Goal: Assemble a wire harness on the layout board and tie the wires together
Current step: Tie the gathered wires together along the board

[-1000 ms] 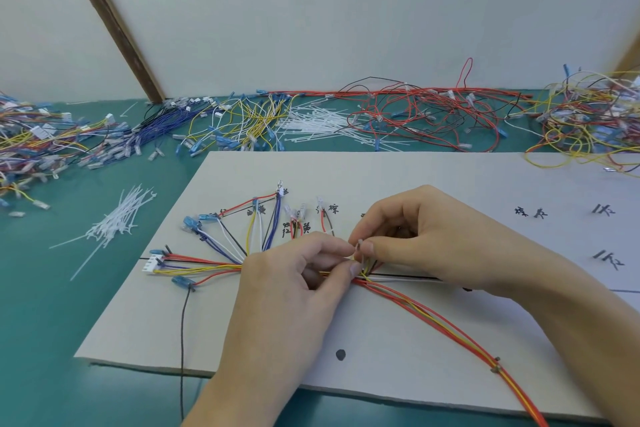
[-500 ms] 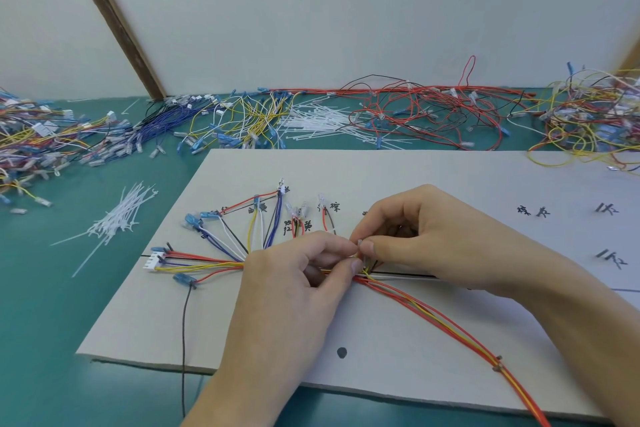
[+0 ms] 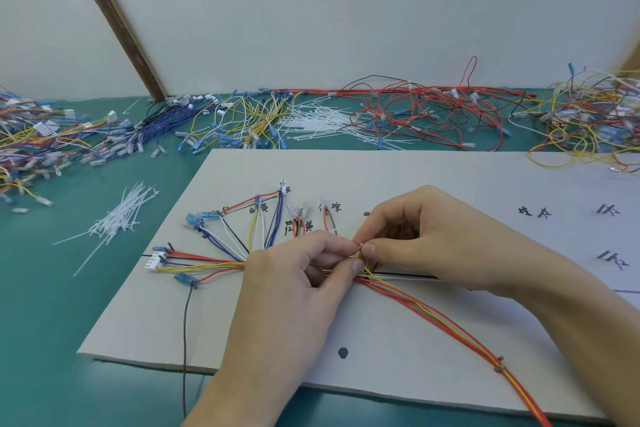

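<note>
Nothing has shifted: my left hand [image 3: 311, 274] and right hand [image 3: 408, 236] still pinch the tie (barely visible) on the wire bundle [image 3: 433, 312] mid-board, unfinished.

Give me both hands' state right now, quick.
Left hand: pinching the wire bundle at the junction.
Right hand: pinching a small piece at that same spot; too small to identify.

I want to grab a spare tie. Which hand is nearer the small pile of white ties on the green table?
Left. The left hand is on the board, closer to the pile of white ties; the right hand is farther right.
</note>
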The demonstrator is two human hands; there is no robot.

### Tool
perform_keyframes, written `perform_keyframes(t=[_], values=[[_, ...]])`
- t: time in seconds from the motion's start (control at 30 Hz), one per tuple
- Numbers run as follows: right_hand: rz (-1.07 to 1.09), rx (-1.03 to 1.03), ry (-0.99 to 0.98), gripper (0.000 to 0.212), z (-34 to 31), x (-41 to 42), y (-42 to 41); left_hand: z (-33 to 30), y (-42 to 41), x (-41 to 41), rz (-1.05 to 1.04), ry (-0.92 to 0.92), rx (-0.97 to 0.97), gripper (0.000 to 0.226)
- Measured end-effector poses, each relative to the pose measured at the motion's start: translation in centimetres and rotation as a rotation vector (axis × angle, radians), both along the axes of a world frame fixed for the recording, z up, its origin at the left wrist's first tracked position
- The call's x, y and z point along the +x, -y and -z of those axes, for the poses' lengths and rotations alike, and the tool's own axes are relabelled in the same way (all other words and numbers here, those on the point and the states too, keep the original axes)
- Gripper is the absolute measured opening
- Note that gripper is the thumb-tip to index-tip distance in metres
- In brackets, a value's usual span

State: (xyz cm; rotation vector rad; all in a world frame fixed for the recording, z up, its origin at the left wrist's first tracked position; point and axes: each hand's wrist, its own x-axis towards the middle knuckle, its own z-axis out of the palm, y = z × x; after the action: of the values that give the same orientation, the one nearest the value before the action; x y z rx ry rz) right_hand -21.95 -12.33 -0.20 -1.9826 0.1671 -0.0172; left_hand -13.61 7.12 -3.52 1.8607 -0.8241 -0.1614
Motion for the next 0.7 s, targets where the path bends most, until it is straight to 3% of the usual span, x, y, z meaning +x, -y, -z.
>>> perform_keyframes(t=[0.43,0.53,0.7], values=[[0.004,0.043,0.02,0.004,-0.09,-0.12,0.14,-0.42,0.1,-0.04,0.003,-0.024,0.013,0.017],[0.017,0.017,0.008,0.011,-0.26,-0.11,0.12,-0.55,0.13,-0.1,-0.007,-0.016,0.013,0.017],[0.05,-0.033,-0.004,0.011,-0.26,-0.02,-0.15,-0.92,0.22,-0.48,-0.02,0.092,0.02,0.019]])
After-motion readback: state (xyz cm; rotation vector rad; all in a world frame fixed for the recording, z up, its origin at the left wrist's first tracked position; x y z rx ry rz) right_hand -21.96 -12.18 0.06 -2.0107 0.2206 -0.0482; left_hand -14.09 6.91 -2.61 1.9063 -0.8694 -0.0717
